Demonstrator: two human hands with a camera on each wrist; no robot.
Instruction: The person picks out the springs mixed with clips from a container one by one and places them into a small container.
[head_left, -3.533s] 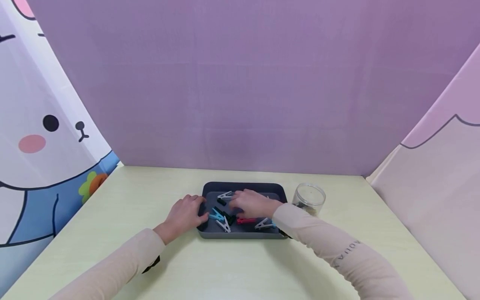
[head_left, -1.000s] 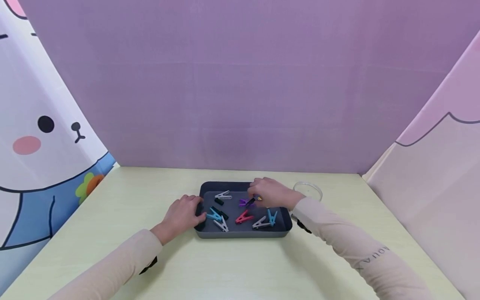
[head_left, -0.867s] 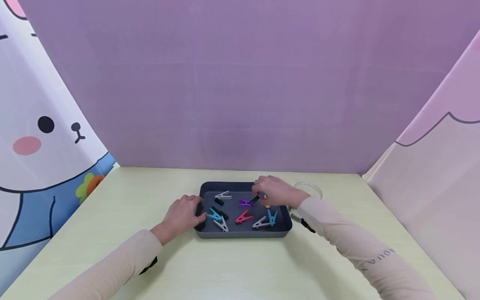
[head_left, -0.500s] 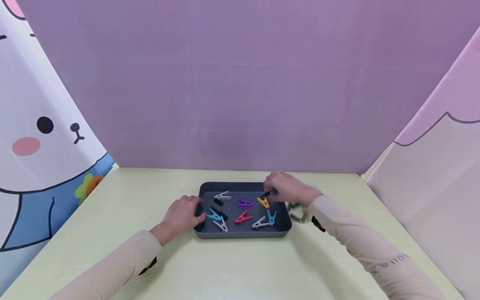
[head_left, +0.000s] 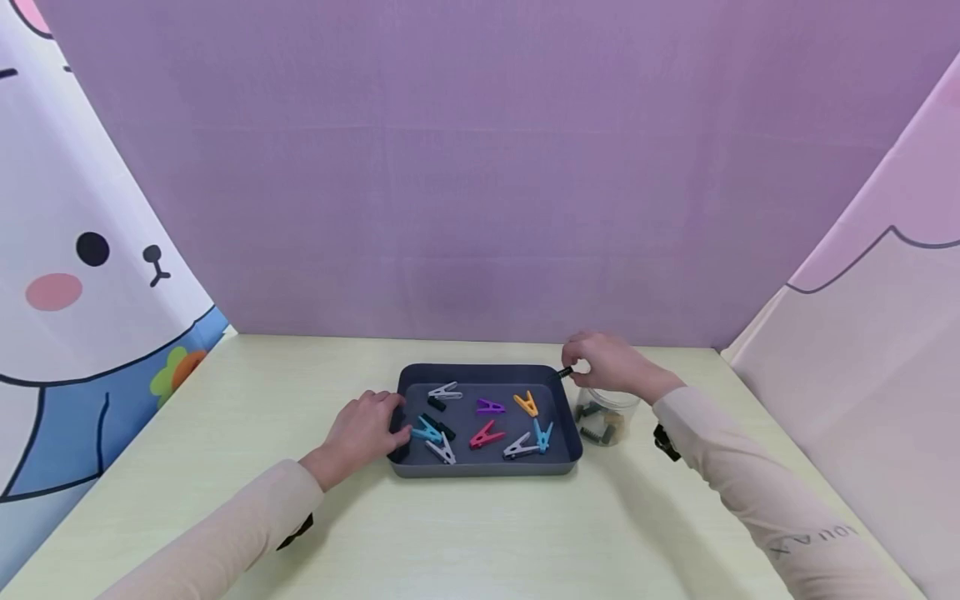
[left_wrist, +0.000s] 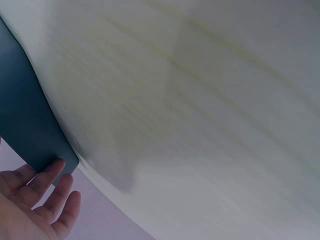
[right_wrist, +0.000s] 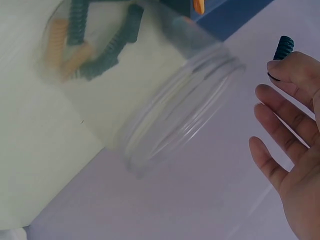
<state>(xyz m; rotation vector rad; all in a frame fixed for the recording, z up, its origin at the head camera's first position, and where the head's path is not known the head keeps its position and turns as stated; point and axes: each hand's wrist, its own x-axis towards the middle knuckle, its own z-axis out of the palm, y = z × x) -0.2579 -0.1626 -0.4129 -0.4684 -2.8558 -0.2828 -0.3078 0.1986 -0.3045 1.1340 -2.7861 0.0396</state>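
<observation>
Pinching a part-hidden spring [right_wrist: 284, 47], right grip [head_left: 611, 363] hovers — left grip [head_left: 362, 429], relaxed, touches tray [head_left: 483, 470].

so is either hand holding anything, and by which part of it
The right hand pinches a small dark green ridged piece by one end. The left hand only rests on the left rim of the tray.

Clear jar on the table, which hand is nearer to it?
The right hand. It is by the mouth of the clear jar; the left hand is at the left end of the dark tray, farther away.
</observation>
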